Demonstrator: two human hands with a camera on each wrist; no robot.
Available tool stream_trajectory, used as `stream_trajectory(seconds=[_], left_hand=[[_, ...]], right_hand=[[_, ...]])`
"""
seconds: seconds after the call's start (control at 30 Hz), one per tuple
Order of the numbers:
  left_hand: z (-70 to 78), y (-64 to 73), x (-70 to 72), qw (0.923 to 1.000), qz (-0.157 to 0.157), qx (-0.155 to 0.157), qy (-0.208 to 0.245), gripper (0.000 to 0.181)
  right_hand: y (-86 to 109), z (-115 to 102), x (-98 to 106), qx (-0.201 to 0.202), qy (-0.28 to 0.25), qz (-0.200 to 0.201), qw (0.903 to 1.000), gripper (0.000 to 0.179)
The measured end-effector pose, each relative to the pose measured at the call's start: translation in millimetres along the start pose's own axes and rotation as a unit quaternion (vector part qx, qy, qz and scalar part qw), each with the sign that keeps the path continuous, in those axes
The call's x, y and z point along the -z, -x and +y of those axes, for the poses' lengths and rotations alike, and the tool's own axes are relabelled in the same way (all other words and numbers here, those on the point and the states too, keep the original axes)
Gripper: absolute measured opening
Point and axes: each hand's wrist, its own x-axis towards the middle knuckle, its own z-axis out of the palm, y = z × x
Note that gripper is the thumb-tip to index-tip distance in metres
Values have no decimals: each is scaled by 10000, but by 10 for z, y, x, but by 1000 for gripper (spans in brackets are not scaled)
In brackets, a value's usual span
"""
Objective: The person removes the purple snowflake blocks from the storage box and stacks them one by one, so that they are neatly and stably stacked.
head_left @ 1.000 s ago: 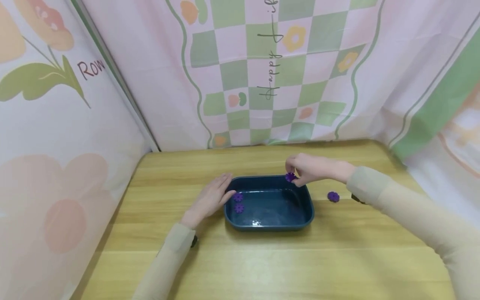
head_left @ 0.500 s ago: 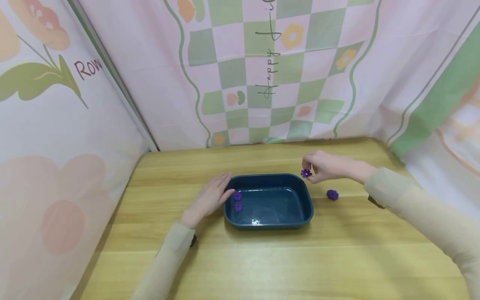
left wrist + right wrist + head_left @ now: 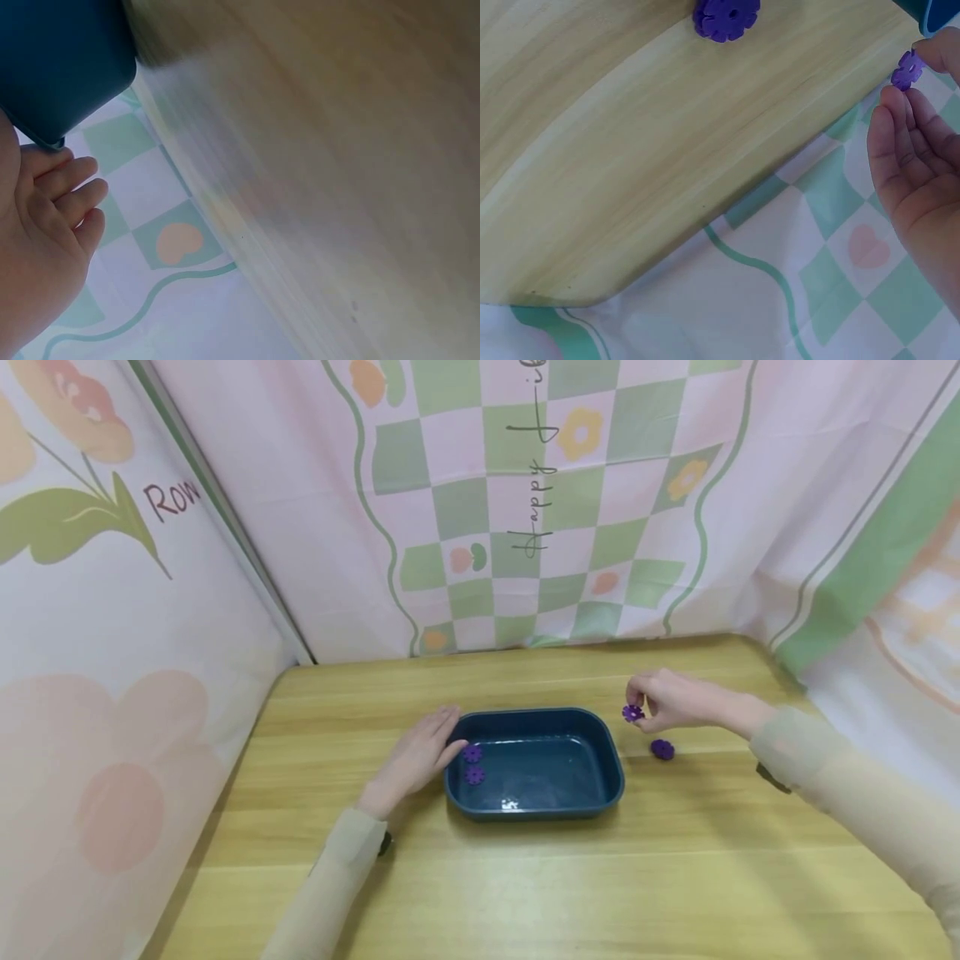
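Note:
A dark blue rectangular tray [image 3: 536, 814] stands on the table, with two purple flower-shaped discs [image 3: 474, 774] lying inside by its left wall. My left hand [image 3: 416, 756] rests on the tray's left rim, fingers straight and thumb over the edge. Right of the tray, my right hand [image 3: 678, 700] pinches a purple notched flower disc [image 3: 633, 713] between thumb and fingertips, raised above the table. Close below that hand, more purple discs [image 3: 662, 749] lie on the wood; the right wrist view shows them stacked [image 3: 727, 16].
The wooden table [image 3: 525, 893] has its far edge against a checked, printed curtain [image 3: 517, 552]. More printed cloth [image 3: 90, 652] hangs along the left side, and a draped cloth [image 3: 862, 552] covers the right.
My right hand has moved right, from over the tray's far right corner to beside the loose discs, still holding the disc. The left hand stays on the rim.

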Motion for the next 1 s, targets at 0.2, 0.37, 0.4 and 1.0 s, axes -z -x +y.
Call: stream_trajectory(seconds=[0.2, 0.37, 0.4, 1.0], left_hand=[[1, 1, 2, 10000, 16, 1, -32, 61], [0, 4, -4, 10000, 85, -43, -12, 61], [0, 5, -5, 9999, 94, -47, -1, 61], [0, -2, -11, 9999, -35, 57, 107, 61]], right_hand=[[89, 74, -60, 11, -49, 51, 10000, 20], [173, 119, -118, -143, -234, 37, 9996, 21], [187, 129, -131, -173, -270, 26, 9995, 22], [378, 277, -359, -226, -346, 149, 9990, 19]])
